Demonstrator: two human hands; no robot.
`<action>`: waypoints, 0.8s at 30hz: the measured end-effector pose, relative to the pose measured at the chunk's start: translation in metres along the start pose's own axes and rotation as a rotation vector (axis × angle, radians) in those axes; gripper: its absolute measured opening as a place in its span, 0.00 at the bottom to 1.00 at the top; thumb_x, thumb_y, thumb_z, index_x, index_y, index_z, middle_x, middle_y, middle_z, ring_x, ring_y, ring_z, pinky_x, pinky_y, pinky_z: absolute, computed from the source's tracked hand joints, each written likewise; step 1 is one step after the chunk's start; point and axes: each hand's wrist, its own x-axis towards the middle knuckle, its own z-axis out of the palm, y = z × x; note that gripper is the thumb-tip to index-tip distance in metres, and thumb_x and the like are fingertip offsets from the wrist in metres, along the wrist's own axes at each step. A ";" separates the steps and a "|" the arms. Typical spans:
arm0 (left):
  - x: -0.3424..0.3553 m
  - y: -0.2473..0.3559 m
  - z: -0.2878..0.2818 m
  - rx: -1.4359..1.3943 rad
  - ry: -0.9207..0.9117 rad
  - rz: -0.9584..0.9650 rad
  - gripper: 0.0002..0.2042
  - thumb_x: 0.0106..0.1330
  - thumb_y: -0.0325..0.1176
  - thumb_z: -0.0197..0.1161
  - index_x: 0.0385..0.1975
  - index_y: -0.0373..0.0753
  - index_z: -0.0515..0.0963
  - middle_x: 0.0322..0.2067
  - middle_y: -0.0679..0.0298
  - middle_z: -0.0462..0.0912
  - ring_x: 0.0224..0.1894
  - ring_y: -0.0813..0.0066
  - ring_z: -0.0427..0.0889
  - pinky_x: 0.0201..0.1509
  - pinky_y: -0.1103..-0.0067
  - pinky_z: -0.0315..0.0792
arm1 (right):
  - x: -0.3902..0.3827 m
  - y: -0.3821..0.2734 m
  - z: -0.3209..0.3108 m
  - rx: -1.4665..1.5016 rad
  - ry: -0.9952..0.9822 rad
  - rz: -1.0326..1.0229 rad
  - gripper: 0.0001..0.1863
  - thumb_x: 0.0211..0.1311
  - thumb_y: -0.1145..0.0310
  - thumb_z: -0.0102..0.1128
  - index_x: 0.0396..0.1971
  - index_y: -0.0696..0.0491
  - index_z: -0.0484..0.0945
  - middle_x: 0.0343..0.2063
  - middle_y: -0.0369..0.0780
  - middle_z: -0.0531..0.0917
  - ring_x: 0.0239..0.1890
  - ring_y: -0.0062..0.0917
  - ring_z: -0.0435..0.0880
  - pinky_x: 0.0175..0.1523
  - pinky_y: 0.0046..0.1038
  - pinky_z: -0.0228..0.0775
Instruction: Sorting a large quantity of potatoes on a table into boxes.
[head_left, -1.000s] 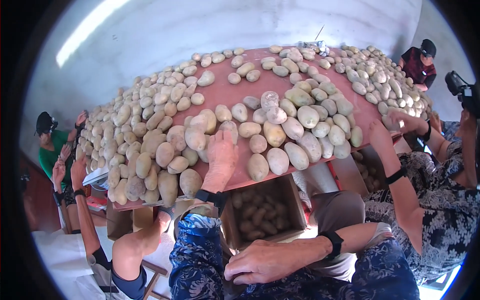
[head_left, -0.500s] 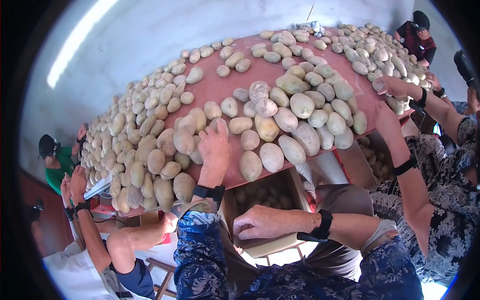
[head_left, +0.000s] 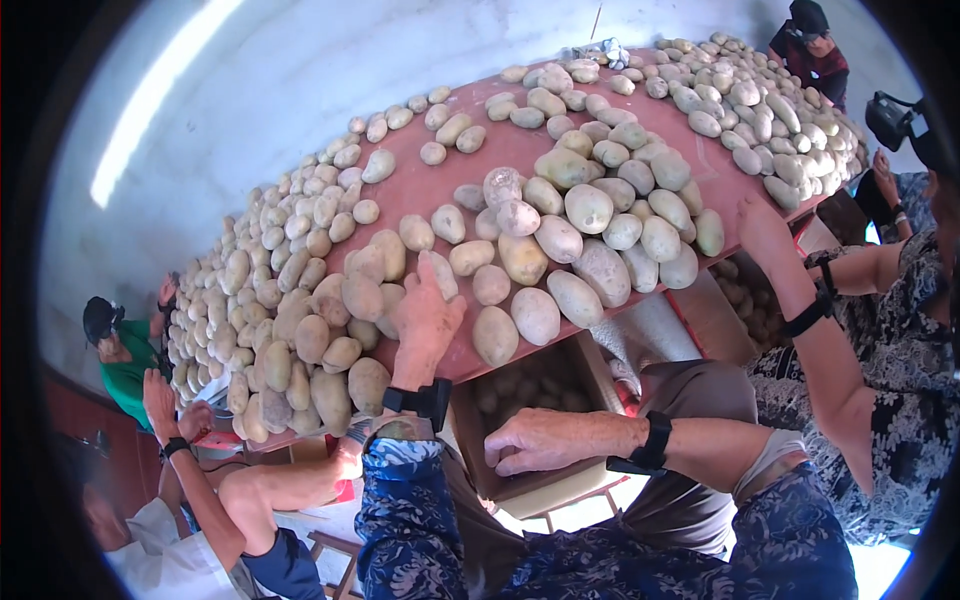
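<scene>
My left hand [head_left: 425, 325] reaches over the red tabletop and closes on a potato [head_left: 439, 274], whose far end shows past the fingertips. More potatoes [head_left: 362, 298] lie close on its left, and another potato [head_left: 471, 257] is just to its right. My right hand [head_left: 545, 440] hovers palm-down over the near rim of an open box [head_left: 595, 385] below the table edge. Its fingers are curled in, and nothing shows in them. Inside the box are several shadowed potatoes [head_left: 530, 388].
Potatoes are heaped along the left of the red table [head_left: 420, 185], in the middle and at the far right. Co-workers sit close on both sides; one hand [head_left: 765, 235] on the right reaches to the table edge. Another box [head_left: 725, 315] with potatoes stands below it.
The whole view has shifted slightly. My left hand stays at the same potato, whose end now shows more past the fingers. A right-hand neighbour's other hand has drawn back from the table.
</scene>
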 end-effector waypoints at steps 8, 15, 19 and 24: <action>0.001 -0.002 0.002 -0.202 -0.030 0.002 0.42 0.56 0.36 0.64 0.71 0.35 0.50 0.53 0.40 0.74 0.52 0.42 0.76 0.57 0.61 0.70 | 0.011 -0.003 -0.003 -0.059 -0.008 0.022 0.13 0.58 0.64 0.59 0.36 0.58 0.82 0.31 0.48 0.85 0.37 0.43 0.84 0.43 0.41 0.75; 0.015 -0.022 0.028 -0.690 0.218 0.111 0.40 0.61 0.36 0.60 0.71 0.31 0.48 0.60 0.36 0.67 0.59 0.40 0.70 0.63 0.61 0.66 | 0.016 -0.008 -0.005 -0.121 -0.010 0.030 0.13 0.58 0.63 0.58 0.36 0.57 0.83 0.32 0.48 0.85 0.38 0.43 0.85 0.44 0.41 0.76; 0.017 0.009 0.022 -0.670 0.218 0.177 0.39 0.62 0.35 0.59 0.71 0.34 0.48 0.60 0.38 0.66 0.60 0.41 0.70 0.64 0.61 0.65 | 0.015 -0.004 -0.005 -0.156 -0.004 0.045 0.13 0.58 0.63 0.58 0.35 0.56 0.83 0.31 0.48 0.85 0.38 0.43 0.85 0.44 0.41 0.76; 0.015 0.057 -0.016 -0.544 0.100 0.154 0.37 0.65 0.35 0.57 0.73 0.40 0.47 0.61 0.41 0.64 0.61 0.41 0.68 0.64 0.60 0.65 | 0.013 -0.004 -0.005 -0.095 -0.021 0.059 0.13 0.60 0.63 0.57 0.36 0.56 0.83 0.31 0.47 0.85 0.37 0.43 0.85 0.43 0.41 0.75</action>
